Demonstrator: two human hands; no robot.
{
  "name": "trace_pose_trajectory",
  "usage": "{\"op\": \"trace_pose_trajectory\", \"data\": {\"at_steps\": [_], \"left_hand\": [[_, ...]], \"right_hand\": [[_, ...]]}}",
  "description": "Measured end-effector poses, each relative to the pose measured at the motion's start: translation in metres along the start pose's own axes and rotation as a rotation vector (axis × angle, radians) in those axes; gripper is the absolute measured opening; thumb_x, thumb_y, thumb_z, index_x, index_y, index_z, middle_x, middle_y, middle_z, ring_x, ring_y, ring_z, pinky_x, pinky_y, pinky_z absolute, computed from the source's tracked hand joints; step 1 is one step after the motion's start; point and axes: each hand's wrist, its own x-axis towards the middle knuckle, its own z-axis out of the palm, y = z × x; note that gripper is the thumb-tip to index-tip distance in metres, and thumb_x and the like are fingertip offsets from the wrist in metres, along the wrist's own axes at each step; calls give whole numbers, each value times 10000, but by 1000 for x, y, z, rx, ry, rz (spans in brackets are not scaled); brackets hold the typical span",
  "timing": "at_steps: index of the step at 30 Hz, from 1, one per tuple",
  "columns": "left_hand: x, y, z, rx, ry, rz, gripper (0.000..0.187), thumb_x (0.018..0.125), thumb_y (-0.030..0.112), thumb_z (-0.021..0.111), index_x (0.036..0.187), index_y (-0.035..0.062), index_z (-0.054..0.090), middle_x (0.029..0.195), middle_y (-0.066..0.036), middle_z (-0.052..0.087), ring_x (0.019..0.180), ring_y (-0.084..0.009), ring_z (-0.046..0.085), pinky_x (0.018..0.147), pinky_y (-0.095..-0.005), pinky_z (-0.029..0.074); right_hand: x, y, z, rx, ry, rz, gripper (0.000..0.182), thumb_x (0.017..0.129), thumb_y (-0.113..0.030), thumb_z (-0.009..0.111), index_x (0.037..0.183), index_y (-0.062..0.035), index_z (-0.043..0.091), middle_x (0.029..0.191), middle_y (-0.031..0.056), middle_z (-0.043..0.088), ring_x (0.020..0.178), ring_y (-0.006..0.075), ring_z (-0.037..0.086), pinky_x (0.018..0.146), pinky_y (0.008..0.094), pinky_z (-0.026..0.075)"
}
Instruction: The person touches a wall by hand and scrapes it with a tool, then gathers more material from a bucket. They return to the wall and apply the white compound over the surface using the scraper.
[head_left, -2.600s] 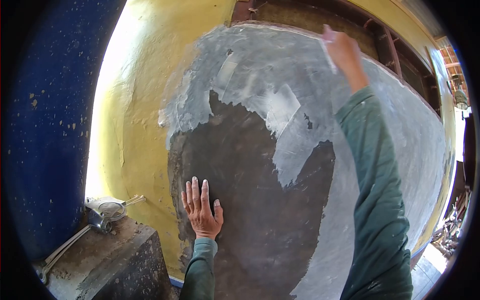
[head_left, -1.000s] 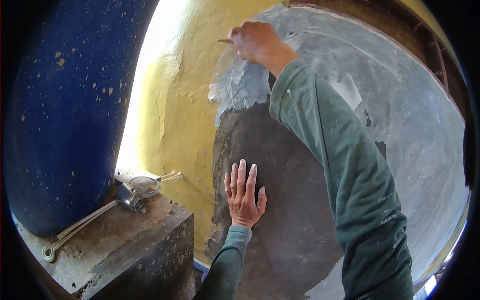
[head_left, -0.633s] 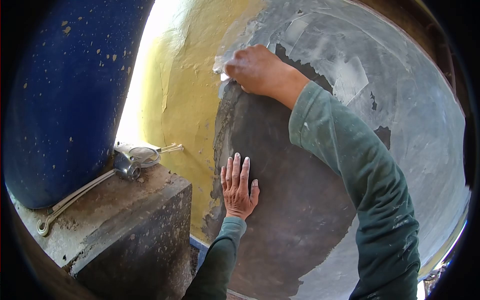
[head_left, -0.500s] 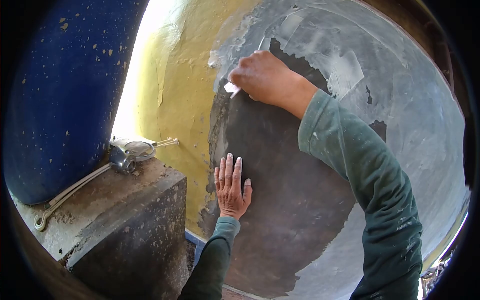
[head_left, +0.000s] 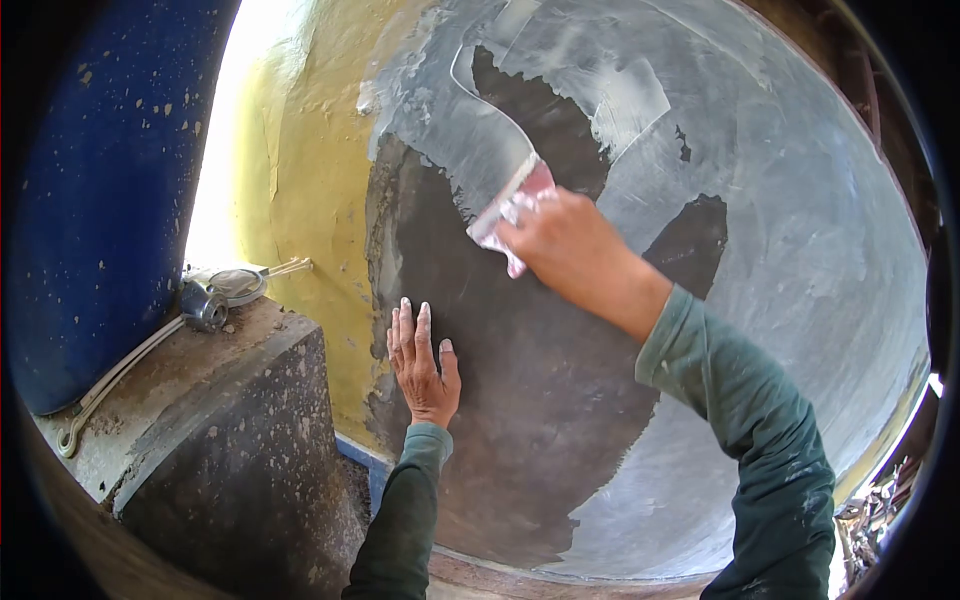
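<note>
My right hand [head_left: 568, 238] is closed around a pinkish-red putty scraper [head_left: 515, 210] smeared with white. Its long edge rests against the wall [head_left: 540, 370], over the dark bare patch. Behind the blade runs a fresh band of wet grey filler [head_left: 455, 140], with a raised ridge along its right side. Lower and to the left, my left hand [head_left: 425, 370] lies flat on the dark patch, fingers spread and tips whitened. Nothing is in it. Lighter grey filler [head_left: 790, 270] covers the wall around the patch.
Yellow paint [head_left: 310, 190] borders the patch on the left. A dark blue barrel [head_left: 110, 190] stands on a concrete ledge [head_left: 255, 430], next to a metal fitting [head_left: 205, 305], a small strainer [head_left: 240, 285] and a white cord [head_left: 115, 380]. Debris [head_left: 880, 520] lies at lower right.
My right hand has swept the scraper down and to the right, spreading grey filler over the upper left of the dark patch. The view has shifted slightly; my left hand stays flat on the wall.
</note>
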Motion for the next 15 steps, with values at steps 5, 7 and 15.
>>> {"op": "trace_pose_trajectory", "data": {"at_steps": [5, 7, 15], "left_hand": [[-7, 0, -11, -117, -10, -25, 572, 1004, 162, 538, 1566, 69, 476, 1642, -192, 417, 1526, -387, 373, 1256, -511, 267], [-5, 1, -18, -183, -8, -45, 564, 1006, 150, 535, 1561, 65, 483, 1629, -196, 433, 1514, -389, 388, 1248, -503, 282], [60, 26, -14, -82, 36, 60, 565, 1027, 199, 519, 1577, 84, 457, 1638, -164, 428, 1539, -366, 354, 1273, -518, 218]], "right_hand": [[-65, -30, 15, 59, -5, 18, 253, 826, -219, 777, 1015, -78, 686, 1113, 107, 709, 1022, 269, 702, 910, 414, 549], [-91, -46, 15, 14, -53, 27, 251, 842, -211, 751, 1042, -69, 699, 1074, 92, 716, 1024, 270, 702, 912, 415, 551], [-73, -14, -79, 73, 1, 99, 199, 883, -144, 676, 1066, -89, 729, 946, 103, 737, 953, 296, 722, 809, 426, 571]]}}
